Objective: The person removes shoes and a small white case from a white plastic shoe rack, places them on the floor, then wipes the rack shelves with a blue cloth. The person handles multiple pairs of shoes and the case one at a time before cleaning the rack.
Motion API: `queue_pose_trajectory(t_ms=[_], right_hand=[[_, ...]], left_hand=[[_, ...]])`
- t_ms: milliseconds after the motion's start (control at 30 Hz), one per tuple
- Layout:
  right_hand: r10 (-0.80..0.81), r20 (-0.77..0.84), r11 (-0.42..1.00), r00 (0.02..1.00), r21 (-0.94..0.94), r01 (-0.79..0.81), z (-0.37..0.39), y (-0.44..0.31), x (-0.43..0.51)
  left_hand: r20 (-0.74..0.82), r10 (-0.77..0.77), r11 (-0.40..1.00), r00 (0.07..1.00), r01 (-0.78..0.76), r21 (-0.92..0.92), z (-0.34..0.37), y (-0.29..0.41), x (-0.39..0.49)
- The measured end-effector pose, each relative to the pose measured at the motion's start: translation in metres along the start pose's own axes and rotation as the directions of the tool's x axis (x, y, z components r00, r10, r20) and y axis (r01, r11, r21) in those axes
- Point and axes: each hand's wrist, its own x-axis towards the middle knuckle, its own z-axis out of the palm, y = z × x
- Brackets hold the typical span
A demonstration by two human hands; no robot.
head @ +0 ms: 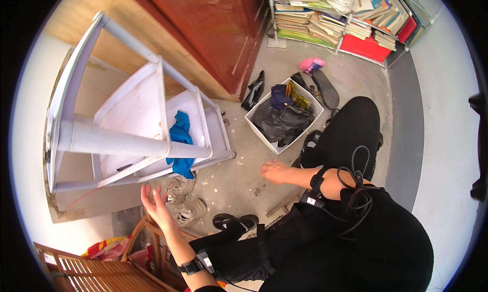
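My left hand (155, 206) is raised with its fingers apart and nothing in it, near the lower edge of a pale plastic shelf rack (129, 101). A blue cloth (181, 136) hangs over the rack's tiers. Over the concrete floor my right hand (275, 171) is somewhat blurred, fingers loosely bent, and no object shows in it. Just beyond it stands a white open box (263, 137). Inside are a crumpled black bag (284, 120), a dark blue folded item (280, 97) and a yellow patterned packet (299, 97).
Black shoes (255, 90) and a dark sandal (326, 90) lie around the box, with a pink item (312, 64) behind. Beige sneakers (188, 212) sit below the rack. A wooden chair (103, 269) stands lower left. A shelf of books (309, 27) and a red door (209, 29) are behind.
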Motion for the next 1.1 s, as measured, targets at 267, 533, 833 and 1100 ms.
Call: queue_pose_trajectory(t_ms=[267,533,833,1100], right_hand=[[0.000,-0.030,0.820,1.000,-0.572,-0.017,0.013,0.070,-0.002],[0.171,0.070,0.689,0.983,-0.722,-0.069,-0.014,0.111,-0.024],[0.383,-0.402,0.924,0.832,0.156,-0.350,-0.131,0.076,-0.002],[0.130,-0.766,0.502,0.630,0.599,0.624,-0.204,-0.144,0.106]], left_hand=[[-0.057,0.002,0.982,0.998,-0.012,-0.188,-0.003,-0.009,0.026],[-0.177,-0.076,0.974,0.981,0.036,-0.222,-0.015,0.007,0.027],[-0.202,-0.055,0.969,0.978,0.003,-0.246,-0.017,0.021,0.021],[-0.501,-0.138,0.900,0.855,-0.102,-0.423,-0.086,0.025,0.022]])
